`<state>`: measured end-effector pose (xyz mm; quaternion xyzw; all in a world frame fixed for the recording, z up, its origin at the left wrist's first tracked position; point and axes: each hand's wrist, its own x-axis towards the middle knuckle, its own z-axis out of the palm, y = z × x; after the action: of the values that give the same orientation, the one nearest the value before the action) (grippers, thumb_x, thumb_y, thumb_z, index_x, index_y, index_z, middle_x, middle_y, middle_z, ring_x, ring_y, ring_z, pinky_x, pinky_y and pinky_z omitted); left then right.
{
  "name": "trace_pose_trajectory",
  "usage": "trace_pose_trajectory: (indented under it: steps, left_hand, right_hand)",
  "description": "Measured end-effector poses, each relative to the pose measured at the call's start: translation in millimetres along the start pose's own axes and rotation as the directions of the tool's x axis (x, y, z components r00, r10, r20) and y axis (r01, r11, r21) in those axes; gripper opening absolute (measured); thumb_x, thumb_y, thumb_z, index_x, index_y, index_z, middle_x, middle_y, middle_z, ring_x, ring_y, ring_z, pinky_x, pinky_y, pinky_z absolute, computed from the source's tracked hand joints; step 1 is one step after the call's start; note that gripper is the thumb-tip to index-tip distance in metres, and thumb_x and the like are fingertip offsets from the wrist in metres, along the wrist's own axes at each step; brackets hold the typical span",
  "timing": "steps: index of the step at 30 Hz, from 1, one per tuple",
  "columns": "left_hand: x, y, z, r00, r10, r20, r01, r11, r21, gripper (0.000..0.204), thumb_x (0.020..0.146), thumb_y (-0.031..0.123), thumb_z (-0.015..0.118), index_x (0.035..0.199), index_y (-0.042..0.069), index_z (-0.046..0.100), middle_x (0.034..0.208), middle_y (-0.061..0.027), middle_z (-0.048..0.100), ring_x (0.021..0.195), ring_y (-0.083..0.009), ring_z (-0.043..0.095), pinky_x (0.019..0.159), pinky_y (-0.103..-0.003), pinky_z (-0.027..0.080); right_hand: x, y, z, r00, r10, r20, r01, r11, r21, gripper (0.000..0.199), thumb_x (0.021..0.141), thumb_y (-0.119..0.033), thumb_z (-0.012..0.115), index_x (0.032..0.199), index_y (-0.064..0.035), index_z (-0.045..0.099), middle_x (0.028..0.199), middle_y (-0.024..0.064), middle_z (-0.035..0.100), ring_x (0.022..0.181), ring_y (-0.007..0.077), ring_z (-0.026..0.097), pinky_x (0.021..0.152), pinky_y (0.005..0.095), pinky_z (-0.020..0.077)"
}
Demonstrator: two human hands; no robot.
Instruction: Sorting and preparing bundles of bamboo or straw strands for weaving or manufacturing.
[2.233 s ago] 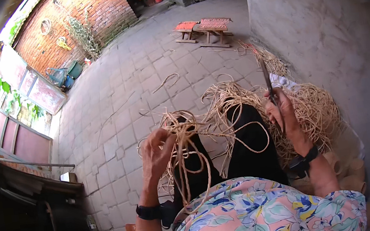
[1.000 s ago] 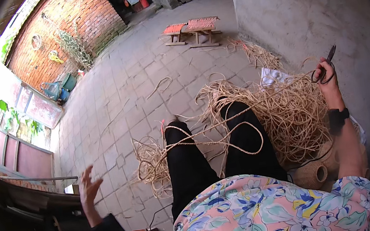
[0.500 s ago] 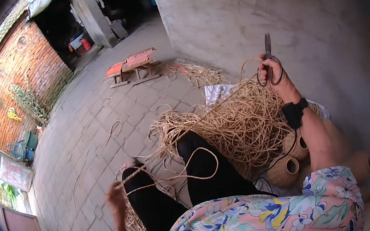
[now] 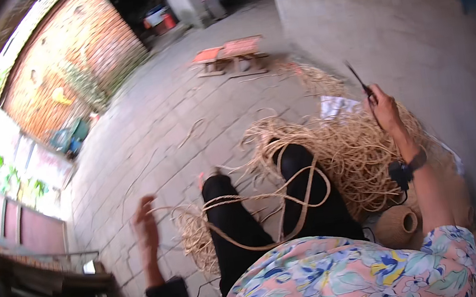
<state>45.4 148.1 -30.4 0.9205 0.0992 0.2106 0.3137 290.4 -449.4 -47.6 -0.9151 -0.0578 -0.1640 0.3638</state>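
Note:
My left hand [image 4: 145, 221], smeared by motion, is raised left of my knees with its fingers drawn together. From it a strand of tan twisted straw rope [image 4: 235, 198] runs across my thighs, where it hangs in loose loops. My right hand [image 4: 385, 110] is closed round a pair of dark scissors [image 4: 357, 77], whose blades point up and away from me. Below that hand a large tangled heap of the same rope [image 4: 365, 156] lies beside my right knee. A smaller bundle of rope [image 4: 194, 238] rests on the ground by my left leg.
Round woven baskets [image 4: 397, 225] with open mouths stand by my right side. Farther off are low wooden stools [image 4: 237, 52] with reddish tops on the paved floor. A grey wall [image 4: 377, 16] rises at the right, and a brick wall [image 4: 72, 56] at the far left.
The view has swung left. My left hand has lifted, and the rope lies slack across my thighs. No strand shows at my right hand now, and the scissors have turned edge-on.

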Motion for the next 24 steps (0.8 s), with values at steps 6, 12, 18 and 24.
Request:
trace_pose_trajectory:
  steps: [6, 12, 18, 24]
  left_hand:
    - [3.4, 131.4, 78.3, 0.978, 0.196, 0.067, -0.204, 0.851, 0.484, 0.02, 0.083, 0.007, 0.05, 0.098, 0.015, 0.059, 0.074, -0.0127, 0.064, 0.07, -0.0357, 0.063, 0.058, -0.045, 0.046]
    - [5.1, 151.8, 96.4, 0.958, 0.254, 0.136, -0.288, 0.858, 0.426, 0.02, 0.083, 0.009, 0.052, 0.102, 0.015, 0.057, 0.072, -0.0133, 0.063, 0.066, -0.0349, 0.063, 0.055, -0.046, 0.045]
    - [9.5, 50.0, 54.4, 0.986, -0.112, -0.122, 0.162, 0.796, 0.583, 0.021, 0.084, 0.014, 0.055, 0.102, 0.023, 0.06, 0.07, -0.0094, 0.065, 0.065, -0.0312, 0.064, 0.059, -0.045, 0.047]
    - [-12.0, -53.6, -5.1, 0.93, -0.366, -0.021, 0.354, 0.913, -0.204, 0.023, 0.081, 0.015, 0.056, 0.103, 0.011, 0.063, 0.065, -0.0005, 0.06, 0.052, -0.0085, 0.053, 0.049, -0.025, 0.041]
  right_hand:
    - [-78.6, -170.9, 103.4, 0.733, -0.455, 0.505, -0.367, 0.36, 0.857, 0.038, 0.083, -0.007, 0.063, 0.118, -0.0074, 0.047, 0.101, 0.0002, 0.054, 0.069, 0.0028, 0.051, 0.054, 0.0173, 0.0425]
    - [-105.8, -230.1, 107.6, 0.472, -0.451, 0.757, -0.725, 0.289, 0.625, 0.035, 0.081, 0.002, 0.055, 0.113, -0.0076, 0.044, 0.073, 0.0044, 0.057, 0.042, 0.0043, 0.043, 0.039, 0.017, 0.0381]
    - [-57.5, -113.8, 76.1, 0.749, -0.131, 0.649, -0.627, 0.174, 0.759, 0.047, 0.074, 0.005, 0.053, 0.116, -0.0076, 0.037, 0.065, 0.0026, 0.051, 0.039, 0.0068, 0.04, 0.031, 0.021, 0.0327]
    - [16.7, 83.0, -26.5, 0.964, 0.265, 0.009, -0.167, 0.584, 0.795, 0.031, 0.09, -0.031, 0.053, 0.112, -0.0087, 0.047, 0.062, 0.0035, 0.054, 0.037, 0.0055, 0.04, 0.03, 0.0191, 0.0305]
